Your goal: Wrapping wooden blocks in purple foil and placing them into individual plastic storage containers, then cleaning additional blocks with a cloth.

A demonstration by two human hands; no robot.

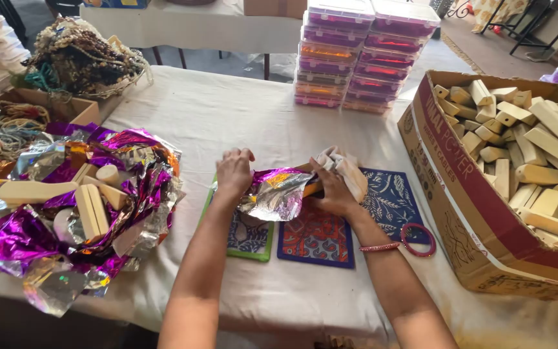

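Nearest the camera, two bare forearms reach over a white-clothed table (227, 116). The left hand (234, 171) has its fingers curled down onto the edge of a crinkled silver-and-purple foil sheet (276, 194), pinching it. The right hand (332, 190), a beaded bangle at its wrist, grips the other end of the foil together with a bunched cream cloth (343, 167). The foil lies over patterned mats (318, 239) at the table's middle. A red ring (418, 239) rests on the blue mat. At left sits a heap of foil with wooden blocks (92, 210); at right, a cardboard box of wooden blocks (460, 181). Farther back stand stacked plastic boxes (356, 58).
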